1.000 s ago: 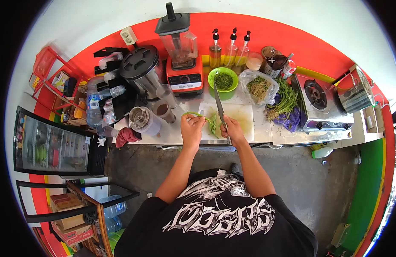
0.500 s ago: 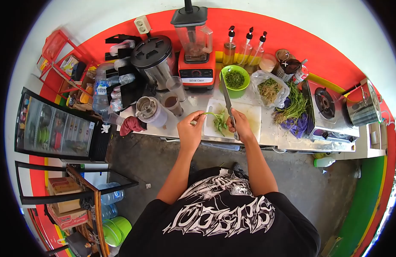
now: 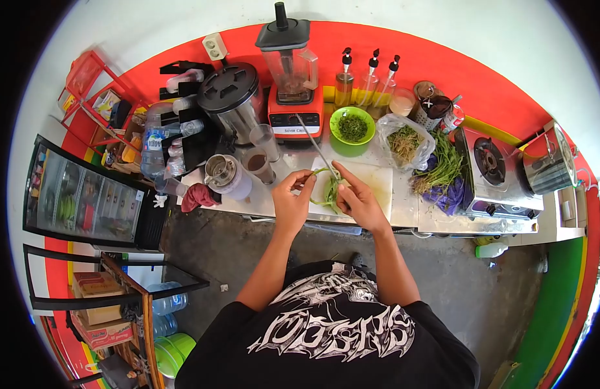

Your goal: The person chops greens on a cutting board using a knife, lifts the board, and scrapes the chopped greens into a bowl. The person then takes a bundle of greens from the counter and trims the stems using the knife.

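Observation:
Pinched in my left hand [image 3: 293,198] is the end of a green stem [image 3: 322,171] above the left part of a white cutting board [image 3: 377,183]. My right hand [image 3: 359,200] is closed on a knife [image 3: 317,146], whose blade slants up and left toward the blender. Leafy greens [image 3: 330,193] hang between the two hands over the board. Behind the board stands a green bowl [image 3: 349,149] of chopped greens. The knife handle is hidden by my right hand.
A blender [image 3: 295,104], a glass of brown liquid [image 3: 258,165] and a steel-topped jug [image 3: 227,176] stand at left. On the right are a plastic bag of roots [image 3: 405,141], a heap of greens [image 3: 442,168] and a stove [image 3: 496,170]. Pump bottles [image 3: 344,84] line the wall.
The knife has swung from nearly upright to slanting left, and my right hand has come closer to my left. The greens have shifted with the hands. The camera view has also moved.

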A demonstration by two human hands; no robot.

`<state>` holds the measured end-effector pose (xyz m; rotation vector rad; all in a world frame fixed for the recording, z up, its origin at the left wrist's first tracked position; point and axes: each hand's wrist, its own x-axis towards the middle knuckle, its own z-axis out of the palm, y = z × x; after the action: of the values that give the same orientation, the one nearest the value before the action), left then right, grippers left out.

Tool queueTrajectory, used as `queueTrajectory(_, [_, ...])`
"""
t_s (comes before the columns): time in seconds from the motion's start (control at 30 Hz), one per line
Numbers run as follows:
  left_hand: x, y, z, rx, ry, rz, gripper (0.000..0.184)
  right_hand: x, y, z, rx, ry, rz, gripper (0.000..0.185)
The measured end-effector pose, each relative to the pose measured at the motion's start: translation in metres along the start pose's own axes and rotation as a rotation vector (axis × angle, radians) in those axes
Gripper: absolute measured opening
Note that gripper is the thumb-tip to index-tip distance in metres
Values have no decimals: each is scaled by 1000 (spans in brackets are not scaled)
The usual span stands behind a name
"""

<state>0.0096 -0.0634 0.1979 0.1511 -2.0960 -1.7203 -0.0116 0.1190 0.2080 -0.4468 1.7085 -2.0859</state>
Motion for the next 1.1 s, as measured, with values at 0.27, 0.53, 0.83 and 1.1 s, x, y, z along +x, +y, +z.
queueTrajectory(0.27, [-7, -5, 2, -198, -109, -131, 18, 5, 17, 3, 55, 24, 2, 49])
queueTrajectory(0.53, [-13, -12, -2, -270, -122, -192, 18, 7, 34, 2, -100, 88, -39, 47])
queueTrajectory(0.83, [-19, -23, -17, -201, -42, -225, 20, 28, 67, -13, 95, 104, 137, 43])
queueTrajectory(1.1, [-26, -35, -25, -256, -9, -290, 19, 57, 120, -29, 212, 159, 408, 42])
